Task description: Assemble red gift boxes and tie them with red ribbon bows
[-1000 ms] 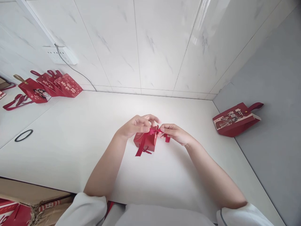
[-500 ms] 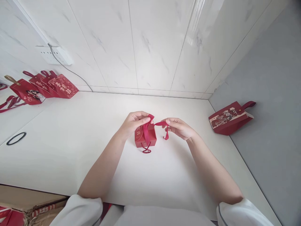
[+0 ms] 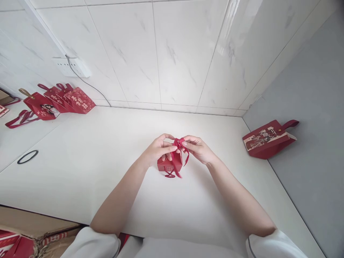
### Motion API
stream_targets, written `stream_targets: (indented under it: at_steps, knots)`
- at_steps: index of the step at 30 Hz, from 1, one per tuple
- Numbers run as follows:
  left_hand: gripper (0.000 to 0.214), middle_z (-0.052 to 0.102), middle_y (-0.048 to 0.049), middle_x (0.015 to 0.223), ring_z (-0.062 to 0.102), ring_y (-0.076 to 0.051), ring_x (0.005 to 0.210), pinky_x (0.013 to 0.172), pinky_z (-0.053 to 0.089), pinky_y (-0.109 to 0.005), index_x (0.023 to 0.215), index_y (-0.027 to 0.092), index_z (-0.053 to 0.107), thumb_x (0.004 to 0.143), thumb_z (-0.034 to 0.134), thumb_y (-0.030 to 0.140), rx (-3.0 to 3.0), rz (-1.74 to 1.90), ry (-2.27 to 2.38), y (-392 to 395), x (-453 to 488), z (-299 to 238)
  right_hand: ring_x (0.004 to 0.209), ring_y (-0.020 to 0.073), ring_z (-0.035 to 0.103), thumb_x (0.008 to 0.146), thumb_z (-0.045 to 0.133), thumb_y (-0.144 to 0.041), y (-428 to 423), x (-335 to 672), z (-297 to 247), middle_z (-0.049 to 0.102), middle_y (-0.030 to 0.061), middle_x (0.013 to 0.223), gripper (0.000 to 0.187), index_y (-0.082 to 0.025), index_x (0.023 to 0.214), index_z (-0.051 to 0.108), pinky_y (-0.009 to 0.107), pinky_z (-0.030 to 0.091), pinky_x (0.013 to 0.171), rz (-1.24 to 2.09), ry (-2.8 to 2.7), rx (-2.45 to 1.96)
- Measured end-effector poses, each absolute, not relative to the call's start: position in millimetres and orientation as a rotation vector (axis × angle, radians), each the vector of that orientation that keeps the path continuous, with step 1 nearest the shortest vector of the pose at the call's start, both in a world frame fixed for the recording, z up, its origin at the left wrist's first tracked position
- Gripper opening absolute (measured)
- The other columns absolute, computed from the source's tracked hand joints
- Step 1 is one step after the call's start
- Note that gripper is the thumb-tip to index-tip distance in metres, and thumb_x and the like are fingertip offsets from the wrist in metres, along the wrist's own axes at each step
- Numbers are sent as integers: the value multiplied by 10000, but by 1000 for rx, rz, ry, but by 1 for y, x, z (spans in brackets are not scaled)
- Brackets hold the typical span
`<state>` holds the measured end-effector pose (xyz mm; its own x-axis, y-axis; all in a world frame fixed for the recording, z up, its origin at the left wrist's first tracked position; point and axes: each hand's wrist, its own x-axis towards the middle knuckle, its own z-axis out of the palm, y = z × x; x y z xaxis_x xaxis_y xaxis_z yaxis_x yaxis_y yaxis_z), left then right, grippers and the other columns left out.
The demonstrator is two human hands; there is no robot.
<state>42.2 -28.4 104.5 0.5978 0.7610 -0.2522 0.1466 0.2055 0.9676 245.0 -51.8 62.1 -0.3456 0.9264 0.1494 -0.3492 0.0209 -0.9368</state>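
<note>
A small red gift box stands on the white table in front of me. A red ribbon crosses its top, and its loose ends hang down the front. My left hand pinches the ribbon from the left, fingers closed. From the right, my right hand pinches the same ribbon, and the fingertips of both hands nearly meet above the box. A short red cord loop shows at the box's base.
Several red gift bags stand against the tiled wall at the far left. Another red bag lies on the grey surface to the right. A black ring lies on the table's left part. A cardboard box sits below the near edge.
My hands have come together over the box, drawing the ribbon ends in from either side. The ribbon piece my right hand held out to the side is now bunched at the top.
</note>
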Motion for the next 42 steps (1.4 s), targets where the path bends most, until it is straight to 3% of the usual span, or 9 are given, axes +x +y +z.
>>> stream_targets:
  at_steps: [6, 12, 18, 23, 28, 31, 35, 38, 42]
  knots:
    - [351, 727, -91, 930, 694, -175, 887, 765, 538, -241, 993, 155, 653, 738, 737, 381, 1241, 496, 963, -30, 44, 108, 680, 135, 610, 729, 790, -308, -52, 242, 69, 665, -19, 781, 327, -235, 930, 543, 285, 491, 639, 1549, -1267, -681]
    - [247, 721, -70, 818, 682, -180, 828, 748, 540, -265, 873, 150, 720, 755, 701, 367, 1451, 577, 1025, -36, 45, 109, 643, 128, 609, 736, 775, -330, -54, 239, 76, 646, -19, 742, 470, -218, 1131, 546, 294, 510, 647, 1510, -1287, -887]
    - [248, 725, -45, 904, 658, -181, 833, 749, 513, -280, 918, 189, 734, 817, 617, 383, 1692, 510, 921, -47, 45, 115, 611, 113, 567, 709, 780, -392, -59, 240, 80, 625, 7, 744, 313, -170, 845, 609, 264, 480, 582, 1358, -1392, -1057]
    - [374, 676, -42, 745, 558, -125, 671, 656, 447, -258, 713, 158, 710, 841, 571, 481, 1619, 587, 946, -41, 48, 109, 606, 127, 546, 719, 768, -421, -63, 239, 77, 598, 1, 732, 298, -195, 764, 580, 284, 466, 570, 1183, -1460, -1073]
    - [381, 668, -55, 786, 468, -108, 636, 619, 388, -266, 757, 159, 718, 835, 573, 502, 1455, 607, 913, -35, 50, 104, 802, 196, 590, 858, 651, -316, -72, 240, 71, 635, 51, 842, 86, -241, 833, 685, 369, 494, 743, 624, -1620, -1013]
    - [347, 676, -68, 813, 519, -122, 687, 669, 415, -280, 770, 155, 728, 816, 611, 478, 1401, 547, 868, -32, 48, 104, 840, 199, 578, 890, 608, -234, -74, 247, 70, 629, 58, 876, 127, -284, 919, 722, 374, 491, 750, 463, -1820, -898]
    - [283, 707, -68, 864, 599, -154, 774, 751, 460, -307, 879, 175, 748, 723, 733, 410, 1360, 484, 880, -29, 47, 104, 893, 198, 572, 904, 586, -228, -71, 259, 70, 592, 70, 969, 188, -314, 985, 733, 376, 506, 767, 506, -1928, -850]
    - [379, 719, -84, 965, 641, -202, 880, 821, 482, -345, 980, 184, 733, 639, 807, 332, 1355, 474, 886, -29, 47, 102, 933, 198, 568, 911, 576, -242, -73, 264, 73, 575, 71, 1005, 199, -323, 999, 735, 386, 505, 804, 580, -1919, -848]
    - [295, 714, -74, 919, 648, -196, 867, 810, 494, -333, 941, 167, 720, 687, 762, 310, 1421, 538, 907, -33, 50, 101, 964, 200, 577, 917, 562, -284, -76, 263, 79, 581, 72, 1068, 183, -302, 976, 734, 380, 512, 820, 787, -1871, -849]
